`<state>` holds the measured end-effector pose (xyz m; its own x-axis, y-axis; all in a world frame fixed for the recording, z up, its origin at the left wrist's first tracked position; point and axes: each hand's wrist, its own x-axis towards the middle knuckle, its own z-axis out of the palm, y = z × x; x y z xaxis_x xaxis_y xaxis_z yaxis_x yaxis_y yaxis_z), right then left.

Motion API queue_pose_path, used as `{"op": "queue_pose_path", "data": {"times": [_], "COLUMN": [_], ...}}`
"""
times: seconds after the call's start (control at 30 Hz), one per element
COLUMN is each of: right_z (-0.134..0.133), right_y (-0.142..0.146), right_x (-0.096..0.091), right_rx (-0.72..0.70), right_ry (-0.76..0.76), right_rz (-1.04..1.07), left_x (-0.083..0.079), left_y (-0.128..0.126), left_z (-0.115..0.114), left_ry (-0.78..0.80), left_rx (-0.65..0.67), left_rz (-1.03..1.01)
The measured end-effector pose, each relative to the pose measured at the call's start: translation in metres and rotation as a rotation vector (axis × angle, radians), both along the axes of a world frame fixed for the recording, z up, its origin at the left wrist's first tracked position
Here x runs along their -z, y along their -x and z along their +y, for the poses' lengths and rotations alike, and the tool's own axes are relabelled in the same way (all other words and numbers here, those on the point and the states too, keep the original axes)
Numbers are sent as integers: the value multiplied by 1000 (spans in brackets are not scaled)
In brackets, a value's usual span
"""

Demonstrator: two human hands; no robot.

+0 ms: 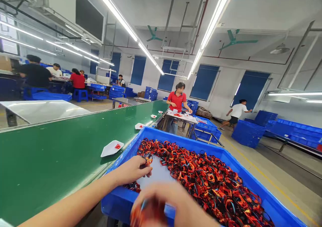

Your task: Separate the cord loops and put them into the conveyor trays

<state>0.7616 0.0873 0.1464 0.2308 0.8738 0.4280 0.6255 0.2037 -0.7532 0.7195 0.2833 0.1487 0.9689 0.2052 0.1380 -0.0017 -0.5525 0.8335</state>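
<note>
A blue plastic crate in front of me is heaped with several red, orange and black rings. My left hand reaches into the crate's near left part, its fingers pinched on one of the rings. My right hand is close to the camera and blurred, fingers curled around a reddish ring. A white sheet lies bare in the crate between the hands.
A green conveyor belt runs along the left, carrying small white trays. A person in a red shirt stands at a table further down. Stacks of blue crates line the right aisle, where another person walks.
</note>
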Motion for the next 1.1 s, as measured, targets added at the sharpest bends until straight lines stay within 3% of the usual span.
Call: {"op": "queue_pose_path", "data": {"times": [0.1,0.17,0.3,0.4,0.5,0.6,0.87,1.1], "right_z": [36,58,84,91,90,86,82,81], "right_y": [-47,-71,-93,-93,-89,-88,-90,-86], "right_x": [-45,-54,-28,-1,13,18,16,13], "right_rx": [20,54,68,42,-14,-58,2,3], "right_ry": [-18,16,22,36,27,-13,3,17], "right_rz": [52,204,366,405,459,498,451,614], "left_x": [-1,-2,-5,-7,-4,-2,-3,-1], "left_y": [-3,-3,0,1,-4,-8,-7,-8], "left_z": [3,5,7,8,12,15,19,22], "left_ry": [153,264,446,518,565,629,827,888], "left_rx": [-60,-118,-165,-147,-158,-190,-207,-204], "left_rz": [-62,-94,-106,-66,-8,27,49,46]}}
